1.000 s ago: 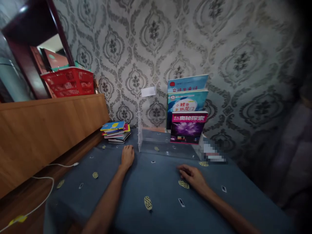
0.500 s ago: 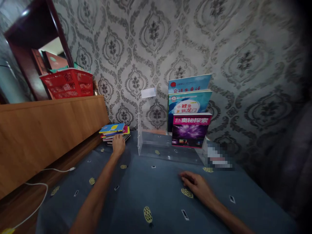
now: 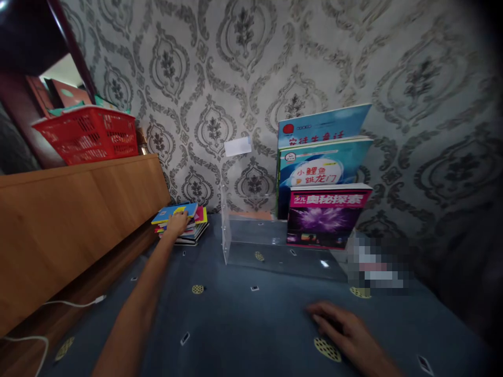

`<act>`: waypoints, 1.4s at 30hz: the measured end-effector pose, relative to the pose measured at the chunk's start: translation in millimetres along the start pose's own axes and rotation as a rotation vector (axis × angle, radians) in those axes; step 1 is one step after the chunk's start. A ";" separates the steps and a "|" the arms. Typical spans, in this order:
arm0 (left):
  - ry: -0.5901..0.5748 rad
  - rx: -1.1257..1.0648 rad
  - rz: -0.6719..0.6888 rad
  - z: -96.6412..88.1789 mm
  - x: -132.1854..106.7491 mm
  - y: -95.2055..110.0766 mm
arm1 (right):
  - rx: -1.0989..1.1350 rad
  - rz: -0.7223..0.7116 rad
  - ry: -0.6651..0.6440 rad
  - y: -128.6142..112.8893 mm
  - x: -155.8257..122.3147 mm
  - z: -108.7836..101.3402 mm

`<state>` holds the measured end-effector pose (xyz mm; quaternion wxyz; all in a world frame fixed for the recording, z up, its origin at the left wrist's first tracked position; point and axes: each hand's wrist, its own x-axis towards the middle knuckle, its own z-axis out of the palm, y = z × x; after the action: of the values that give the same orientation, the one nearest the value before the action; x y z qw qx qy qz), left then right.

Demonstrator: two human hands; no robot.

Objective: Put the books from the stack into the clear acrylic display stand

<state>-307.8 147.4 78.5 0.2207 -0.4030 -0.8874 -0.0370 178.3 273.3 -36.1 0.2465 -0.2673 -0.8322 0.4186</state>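
Observation:
My left hand (image 3: 176, 223) is stretched far out and lies on top of a low stack of colourful books (image 3: 190, 231) by the wall, fingers on the blue and yellow top cover. My right hand (image 3: 346, 332) rests palm down on the blue patterned cloth (image 3: 243, 319), fingers loosely spread, holding nothing. Between them stands a clear acrylic book rack (image 3: 236, 241). At its right end three books stand upright: a magenta and purple one (image 3: 325, 217) in front, a teal one (image 3: 323, 166) behind it, a blue one (image 3: 323, 127) at the back.
A wooden panel (image 3: 74, 214) runs along the left, with a red basket (image 3: 89, 133) on top. A white cable (image 3: 73, 303) lies at its foot. Patterned wallpaper (image 3: 243, 63) closes the back. A white label (image 3: 238, 146) sits on the rack's upper edge.
My left hand has moved forward from the cloth onto the book stack. The view has shifted closer and left, so my right hand now sits lower in the picture.

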 end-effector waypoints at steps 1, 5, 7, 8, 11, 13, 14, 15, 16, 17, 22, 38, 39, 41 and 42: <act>-0.012 0.003 0.020 -1.8 -0.4 -1.8 | 0.002 0.003 0.000 -0.3 -0.1 0.0; -0.031 -0.004 0.100 -12.0 -20.1 -6.3 | -0.011 -0.009 -0.009 -2.3 -1.5 0.4; -0.028 -0.005 0.140 -18.1 -39.7 -7.5 | -0.017 -0.029 -0.010 -2.8 -1.7 0.3; -0.026 -0.003 0.159 -21.1 -51.0 -7.9 | -0.017 -0.038 -0.009 -2.8 -1.6 0.2; -0.015 0.006 0.204 -27.6 -86.6 -7.1 | -0.014 -0.044 -0.022 -1.5 -0.9 0.1; -0.010 0.009 0.223 -28.5 -111.1 -4.4 | -0.007 -0.048 -0.026 -0.5 -0.4 0.6; -0.011 0.008 0.233 -27.7 -124.0 -2.2 | -0.003 -0.054 -0.024 -0.2 -0.3 1.0; -0.016 0.005 0.244 -26.0 -137.7 0.4 | -0.002 -0.063 -0.019 0.0 -0.3 1.5; -0.024 -0.001 0.258 -23.7 -152.7 3.4 | -0.004 -0.071 -0.015 0.1 -0.3 2.0; -0.036 -0.008 0.275 -21.0 -168.8 6.8 | -0.008 -0.079 -0.011 0.1 -0.3 2.6; -0.140 -0.078 0.412 -16.3 -251.5 19.7 | -0.035 -0.092 -0.004 0.0 -0.4 4.0; -0.266 -0.152 -0.281 7.6 -217.1 6.3 | -0.142 -0.137 -0.015 -7.7 -7.0 5.2; -0.268 -0.153 -0.276 8.1 -218.1 5.9 | -0.146 -0.151 -0.014 -8.2 -7.6 5.1; -0.273 -0.159 -0.250 7.4 -219.3 5.8 | -0.152 -0.172 -0.008 -9.3 -9.0 4.9; -0.276 -0.166 -0.225 6.8 -219.6 6.7 | -0.153 -0.181 -0.006 -9.9 -9.6 4.9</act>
<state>-178.5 0.0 -20.9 0.0573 -0.3193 -0.9426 -0.0787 179.9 259.3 -32.3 0.2597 -0.2080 -0.8831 0.3309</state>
